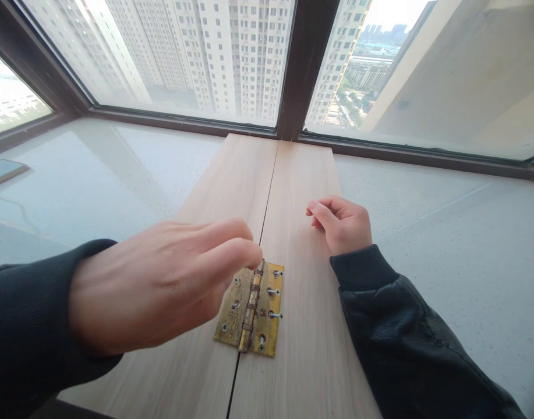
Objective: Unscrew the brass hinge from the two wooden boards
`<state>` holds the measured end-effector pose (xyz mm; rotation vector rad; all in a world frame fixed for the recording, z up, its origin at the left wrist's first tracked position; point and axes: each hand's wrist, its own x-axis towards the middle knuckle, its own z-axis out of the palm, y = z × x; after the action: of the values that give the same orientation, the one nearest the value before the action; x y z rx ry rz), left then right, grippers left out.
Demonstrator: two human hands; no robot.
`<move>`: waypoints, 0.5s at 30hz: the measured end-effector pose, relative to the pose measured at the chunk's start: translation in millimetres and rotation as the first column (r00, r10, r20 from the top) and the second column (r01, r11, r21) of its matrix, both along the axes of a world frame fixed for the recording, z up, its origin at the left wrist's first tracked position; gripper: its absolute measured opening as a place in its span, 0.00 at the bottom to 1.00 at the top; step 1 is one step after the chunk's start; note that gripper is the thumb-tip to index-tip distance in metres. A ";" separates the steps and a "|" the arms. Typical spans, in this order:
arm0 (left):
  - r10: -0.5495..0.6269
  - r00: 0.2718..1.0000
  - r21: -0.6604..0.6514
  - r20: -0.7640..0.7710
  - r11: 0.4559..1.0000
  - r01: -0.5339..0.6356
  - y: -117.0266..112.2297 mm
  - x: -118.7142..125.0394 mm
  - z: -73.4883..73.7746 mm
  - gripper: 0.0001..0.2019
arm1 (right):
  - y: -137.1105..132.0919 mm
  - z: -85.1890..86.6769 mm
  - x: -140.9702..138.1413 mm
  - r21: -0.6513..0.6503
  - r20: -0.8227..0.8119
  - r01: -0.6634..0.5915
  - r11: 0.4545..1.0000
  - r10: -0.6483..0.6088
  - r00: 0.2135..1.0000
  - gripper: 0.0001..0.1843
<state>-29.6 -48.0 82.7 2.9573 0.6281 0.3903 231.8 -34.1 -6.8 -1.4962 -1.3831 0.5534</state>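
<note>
the left hand (162,285) and right hand (346,226) curl, gripping anything or not i can't tell, the hinge (251,308) under the left straddling two boards (314,349), seemingly to bridge both.

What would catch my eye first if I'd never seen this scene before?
Probably the worn, brassy hinge across the seam between two pale boards, with screws jutting from its right side. The left hand looms large over its upper left part, while the right hand is loosely curled above the right board. Beyond the window frame, tower blocks rise.
</note>
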 end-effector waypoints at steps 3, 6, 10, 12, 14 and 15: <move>-0.060 0.995 -0.003 0.077 0.998 0.060 5.7 -4.5 -3.3 0.09 | -0.3 0.5 -0.7 0.002 -0.003 0.006 1.000 -0.006 1.000 0.13; -0.031 0.995 0.152 0.098 0.988 0.016 7.6 -5.4 -3.0 0.04 | -0.2 0.6 -1.1 0.006 -0.005 0.009 1.000 -0.009 1.000 0.13; -0.005 0.998 0.325 0.057 0.946 -0.014 7.0 -0.6 0.2 0.09 | 0.3 0.4 -1.4 0.010 -0.012 0.010 1.000 -0.010 1.000 0.13; -0.017 0.999 0.366 0.048 0.931 -0.002 7.5 1.9 0.9 0.13 | 0.4 0.6 -1.7 0.012 -0.017 0.012 1.000 -0.011 1.000 0.13; -0.033 0.999 0.382 0.036 0.924 0.017 7.8 3.0 0.7 0.16 | 0.2 0.9 -2.2 0.013 -0.022 0.015 1.000 -0.015 1.000 0.13; -0.035 0.999 0.373 0.019 0.927 0.025 7.5 2.8 0.3 0.17 | 0.2 1.1 -2.5 0.014 -0.024 0.017 1.000 -0.017 1.000 0.13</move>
<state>-26.8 -40.5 83.0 3.3085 0.5580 0.6070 229.4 -33.9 -5.6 -1.4844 -1.3520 0.5484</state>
